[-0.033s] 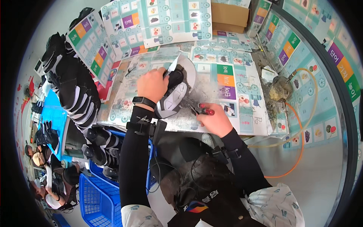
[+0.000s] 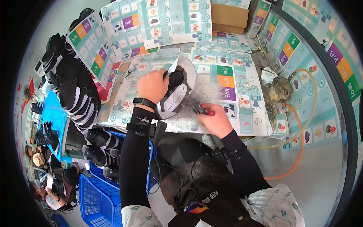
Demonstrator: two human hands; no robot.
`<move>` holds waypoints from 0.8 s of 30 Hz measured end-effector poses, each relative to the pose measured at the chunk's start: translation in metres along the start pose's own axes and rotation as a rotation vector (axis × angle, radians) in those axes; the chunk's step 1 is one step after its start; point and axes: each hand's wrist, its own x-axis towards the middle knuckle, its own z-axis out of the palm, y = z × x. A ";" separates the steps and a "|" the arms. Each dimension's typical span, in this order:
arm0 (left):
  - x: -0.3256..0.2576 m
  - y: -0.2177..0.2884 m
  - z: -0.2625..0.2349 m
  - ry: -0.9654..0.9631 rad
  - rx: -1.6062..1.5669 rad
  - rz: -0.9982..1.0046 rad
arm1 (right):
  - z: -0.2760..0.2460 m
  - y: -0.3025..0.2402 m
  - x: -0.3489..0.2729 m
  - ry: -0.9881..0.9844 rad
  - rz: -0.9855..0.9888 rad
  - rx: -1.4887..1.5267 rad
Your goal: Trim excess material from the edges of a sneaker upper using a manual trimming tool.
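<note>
My left hand is closed over the ankle end of a black, grey and white shoe, which rests on the paper-covered worktable. A pale pointed tongue-like piece sticks up beside those fingers, and I cannot tell whether it belongs to the shoe. The shoe's toe points toward me. To the right of the toe, my right hand grips a red-handled plier-like tool. Its dark tip is blurred and sits apart from the shoe, over dark dust on the table. A round white disc-shaped edge shows behind the shoe.
Black shoes are stacked at the left, with more in blue baskets below. Printed boards stand behind the table. An orange hose hangs at the right. Other people sit at the far left.
The tool's tip has drawn slightly right, away from the shoe's toe. The shoe has turned a little under my left hand, which keeps its place.
</note>
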 end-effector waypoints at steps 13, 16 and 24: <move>0.008 0.004 -0.007 -0.044 -0.034 -0.021 | -0.008 0.004 -0.005 0.097 -0.077 0.020; 0.008 0.000 -0.006 -0.053 -0.038 -0.026 | -0.011 -0.002 -0.014 -0.015 -0.154 -0.102; 0.016 0.001 -0.009 -0.125 -0.032 -0.062 | -0.013 -0.005 -0.024 -0.065 -0.125 -0.121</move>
